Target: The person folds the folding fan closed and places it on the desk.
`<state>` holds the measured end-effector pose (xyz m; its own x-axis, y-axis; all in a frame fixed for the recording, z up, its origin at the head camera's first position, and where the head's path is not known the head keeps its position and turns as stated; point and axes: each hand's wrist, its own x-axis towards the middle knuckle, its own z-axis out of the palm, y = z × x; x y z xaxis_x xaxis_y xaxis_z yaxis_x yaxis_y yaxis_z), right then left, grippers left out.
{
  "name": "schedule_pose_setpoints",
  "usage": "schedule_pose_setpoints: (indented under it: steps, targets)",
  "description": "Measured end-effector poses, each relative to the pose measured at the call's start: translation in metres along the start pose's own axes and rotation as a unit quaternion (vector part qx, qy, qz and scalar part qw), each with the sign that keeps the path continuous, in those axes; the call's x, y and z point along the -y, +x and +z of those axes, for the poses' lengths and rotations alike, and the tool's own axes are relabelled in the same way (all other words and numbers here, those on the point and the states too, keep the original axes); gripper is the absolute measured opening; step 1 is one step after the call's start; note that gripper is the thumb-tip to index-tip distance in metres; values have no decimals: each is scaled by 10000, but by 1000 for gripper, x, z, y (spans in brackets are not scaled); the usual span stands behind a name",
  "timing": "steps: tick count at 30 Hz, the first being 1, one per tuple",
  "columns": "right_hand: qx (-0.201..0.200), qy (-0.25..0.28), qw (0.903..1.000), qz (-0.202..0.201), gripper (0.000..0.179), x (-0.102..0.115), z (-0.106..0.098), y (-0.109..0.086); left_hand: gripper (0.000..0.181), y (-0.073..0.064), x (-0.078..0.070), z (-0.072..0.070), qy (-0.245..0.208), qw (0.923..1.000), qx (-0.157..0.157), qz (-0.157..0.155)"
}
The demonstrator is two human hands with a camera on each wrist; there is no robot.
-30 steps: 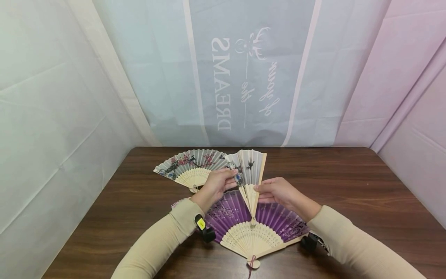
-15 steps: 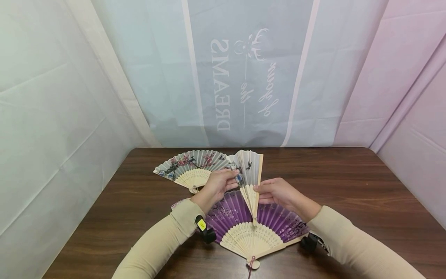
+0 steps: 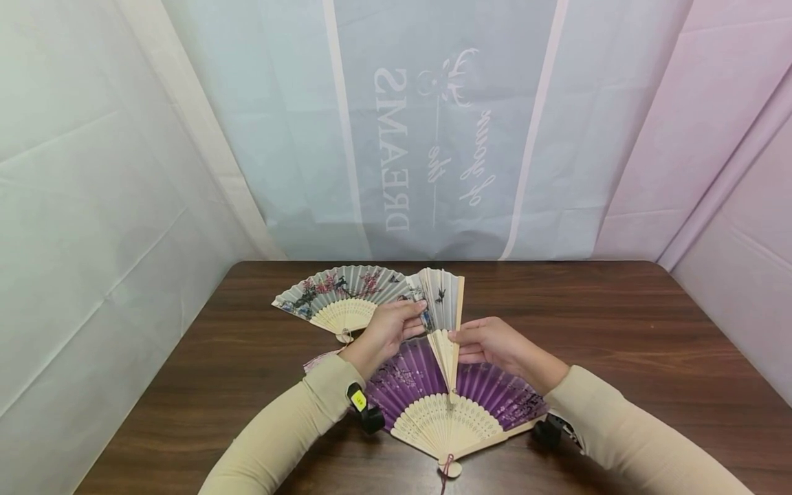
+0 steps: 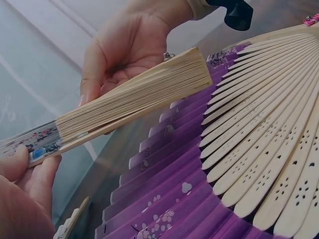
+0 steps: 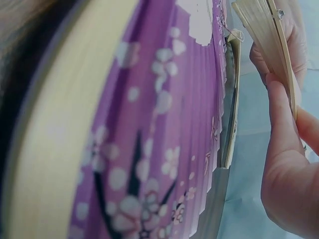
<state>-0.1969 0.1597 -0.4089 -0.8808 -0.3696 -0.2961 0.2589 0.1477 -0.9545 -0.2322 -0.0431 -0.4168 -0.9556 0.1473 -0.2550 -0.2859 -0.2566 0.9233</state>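
The right hand (image 3: 498, 344) has its grip nearly closed, with thumb and fingers pinching the wooden sticks of a partly folded gray fan (image 3: 442, 320) at its right edge. The left hand (image 3: 390, 330) has its grip pinched on the cloth part of the same fan, at its left edge, with the thumb in front. This fan is held up between the two hands, with its wide end pointing away from the person. A small black bird shows on its cloth. In the head view, its narrow end is in front of a big purple fan (image 3: 473, 416), which lies spread wide on the desk (image 3: 619, 344) with a dark red cord (image 3: 444, 473) at its bottom. Near the left hand, a spread gray fan (image 3: 346, 299) has red flowers on it. Both arms wear tan sleeves (image 3: 278, 430). Behind the desk hangs a pale blue cloth (image 3: 297, 137) with white letters
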Motion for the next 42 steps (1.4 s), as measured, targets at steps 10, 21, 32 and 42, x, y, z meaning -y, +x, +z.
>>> schedule_pose_setpoints:
  steps: [10,21,32,42]
  targets:
    - [200,75,9998,-20,31,-1,-1,1,34,-2,0,2,46,10000,-28,60]
    - [437,371,9983,-39,15,-3,-3,4,44,-2,5,4,-94,9995,-235,209]
    - [401,319,9987,-45,17,-2,-1,4,35,-6,6,9,-189,9984,-329,414]
    - [332,407,9986,-61,15,-3,-1,4,41,-10,9,11,392,9977,-82,556]
